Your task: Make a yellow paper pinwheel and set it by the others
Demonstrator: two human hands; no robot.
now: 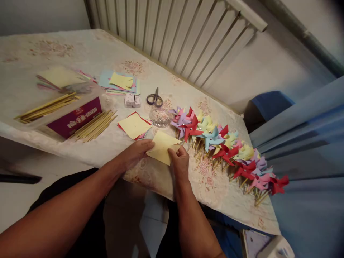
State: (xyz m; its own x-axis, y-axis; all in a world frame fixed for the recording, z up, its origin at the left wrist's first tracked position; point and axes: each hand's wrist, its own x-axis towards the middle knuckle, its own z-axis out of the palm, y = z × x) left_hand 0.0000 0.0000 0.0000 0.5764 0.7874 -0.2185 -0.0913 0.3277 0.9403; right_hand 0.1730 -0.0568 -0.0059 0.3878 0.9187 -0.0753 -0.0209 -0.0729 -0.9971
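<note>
Between my two hands is a square sheet of pale yellow paper (162,147) with slits at its corners, held near the table's front edge. My left hand (141,148) pinches its left corner, thumb on top. My right hand (179,157) grips the right side with thumb and bent fingers. Just behind lies a stack of cut paper squares (134,125), yellow on top with red beneath. A clear dish of small metal fasteners (160,118) stands beyond the sheet. Black-handled scissors (155,99) lie farther back.
Finished paper pinwheels (225,152) on sticks line the table's right side. At left a clear plastic box (40,125) holds sticks and paper, with more wooden sticks (94,125) beside it. Small white boxes (131,100) sit before a coloured paper pile (107,77). A blue curtain (303,143) hangs right.
</note>
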